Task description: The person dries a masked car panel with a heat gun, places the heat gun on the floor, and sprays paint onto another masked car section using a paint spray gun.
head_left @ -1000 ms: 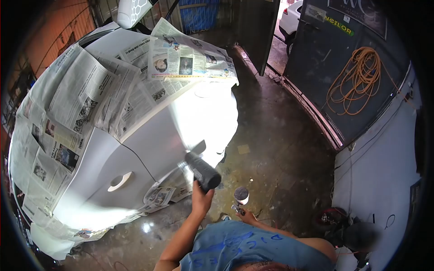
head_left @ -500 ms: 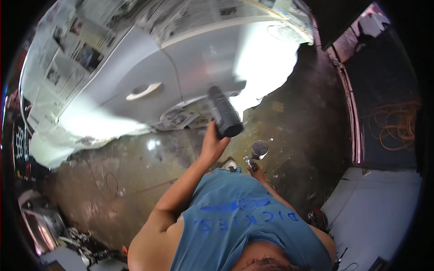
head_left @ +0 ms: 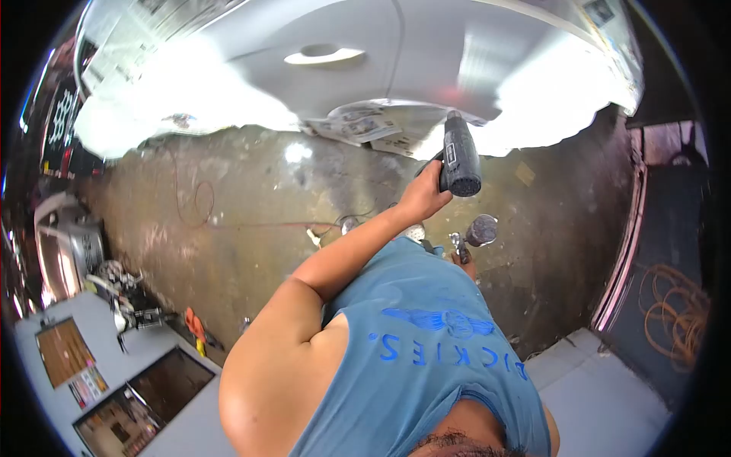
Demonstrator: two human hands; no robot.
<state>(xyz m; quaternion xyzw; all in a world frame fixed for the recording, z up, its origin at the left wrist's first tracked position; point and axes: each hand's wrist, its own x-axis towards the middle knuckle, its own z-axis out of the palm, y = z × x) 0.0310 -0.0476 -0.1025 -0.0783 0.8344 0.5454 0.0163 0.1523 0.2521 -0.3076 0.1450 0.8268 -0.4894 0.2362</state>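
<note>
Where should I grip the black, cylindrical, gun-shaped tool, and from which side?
Probably the black handle, from the tool's rear, as the left hand does: the handle juts left from the barrel, while the narrow nozzle points toward the grey car door.

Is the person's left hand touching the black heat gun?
Touching. The head view shows the left hand closed around the handle of the black heat gun.

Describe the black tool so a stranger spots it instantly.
Start at the pale car across the view's top. Below and right of its door handle, the left hand grips the black tool. Its thick body narrows to a snout, unlike the cup-bearing spray gun in the right hand.
</note>
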